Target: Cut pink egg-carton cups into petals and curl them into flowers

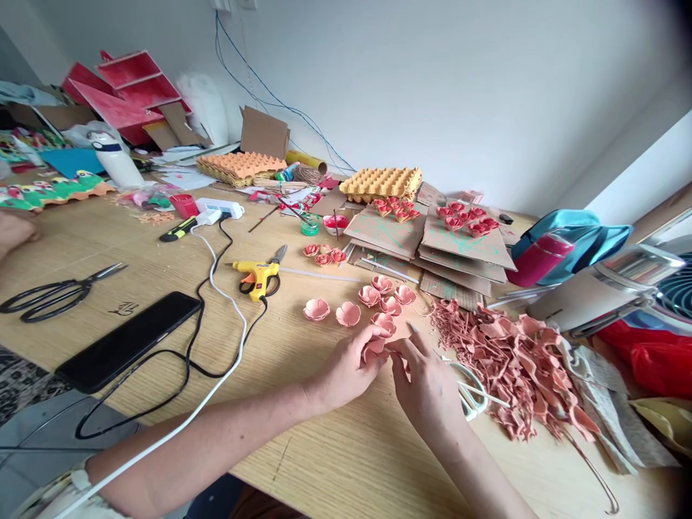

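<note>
My left hand (346, 371) is closed around a pink petal cup (373, 351) that looks cut from egg carton. My right hand (427, 386) pinches at the near right edge of that same piece, its fingertips partly hiding it. Scissors with pale green handles (473, 393) lie by my right hand, partly covered by it. Just beyond my hands several finished-looking pink cups (390, 305) sit in a cluster. Two more, a cup (347, 313) and its neighbour (316, 309), stand to the left. Smaller layered flowers (323, 256) lie farther back.
Pink carton scraps (519, 367) pile up on the right. A yellow glue gun (258, 277), black scissors (65, 292), phone (132, 339) and trailing cords lie left. Cardboard sheets (465, 249) carry red flowers behind. Egg trays (381, 184) stand by the wall. Another person's hand (16, 232) shows far left.
</note>
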`<control>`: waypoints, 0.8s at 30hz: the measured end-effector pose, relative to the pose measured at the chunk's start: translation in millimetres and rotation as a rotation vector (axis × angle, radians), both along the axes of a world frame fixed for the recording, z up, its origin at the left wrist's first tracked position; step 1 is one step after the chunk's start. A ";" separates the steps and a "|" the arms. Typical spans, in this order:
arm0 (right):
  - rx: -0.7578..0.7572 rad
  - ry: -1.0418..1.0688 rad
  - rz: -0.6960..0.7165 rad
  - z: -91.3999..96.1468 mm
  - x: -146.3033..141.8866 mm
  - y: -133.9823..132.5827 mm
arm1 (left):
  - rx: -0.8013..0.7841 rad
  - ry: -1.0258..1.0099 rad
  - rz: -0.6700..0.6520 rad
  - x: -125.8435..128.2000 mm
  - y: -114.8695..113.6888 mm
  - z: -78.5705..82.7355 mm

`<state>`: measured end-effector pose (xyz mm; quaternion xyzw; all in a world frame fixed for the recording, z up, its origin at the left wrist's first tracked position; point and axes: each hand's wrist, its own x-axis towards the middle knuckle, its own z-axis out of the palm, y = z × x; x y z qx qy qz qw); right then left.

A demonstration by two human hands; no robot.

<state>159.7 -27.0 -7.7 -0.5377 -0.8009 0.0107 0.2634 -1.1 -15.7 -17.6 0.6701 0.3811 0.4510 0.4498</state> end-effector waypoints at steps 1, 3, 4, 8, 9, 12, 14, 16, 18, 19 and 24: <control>-0.003 0.000 0.003 0.2 -0.1 -0.1 | -0.013 -0.009 -0.006 0.0 0.2 -0.1; -0.003 0.006 0.005 0.6 -0.1 -0.2 | -0.050 -0.043 -0.017 0.2 0.9 -0.3; -0.004 0.011 0.009 0.9 -0.1 -0.2 | -0.066 -0.057 -0.020 0.3 1.1 -0.5; -0.041 0.030 0.027 1.7 -0.7 -0.4 | -0.103 -0.065 -0.020 0.6 1.4 -2.2; -0.050 0.033 0.027 1.8 -1.1 -0.5 | -0.109 -0.073 -0.019 0.6 1.4 -2.9; -0.059 0.039 0.035 1.6 -1.9 -0.9 | -0.123 -0.115 -0.013 0.8 1.7 -5.1; -0.052 0.039 0.046 1.7 -2.4 -1.3 | -0.122 -0.125 -0.005 0.7 2.0 -5.7; -0.043 0.038 0.050 2.2 -2.8 -1.7 | -0.120 -0.120 0.006 0.5 2.3 -5.7; -0.036 0.040 0.048 3.0 -3.3 -2.1 | -0.122 -0.108 0.020 0.1 2.5 -5.4; -0.032 0.042 0.048 3.4 -3.5 -2.3 | -0.124 -0.100 0.027 -0.1 2.6 -5.1; 0.002 -0.001 0.066 4.1 -3.1 -4.3 | -0.158 -0.078 0.046 0.0 2.9 -2.8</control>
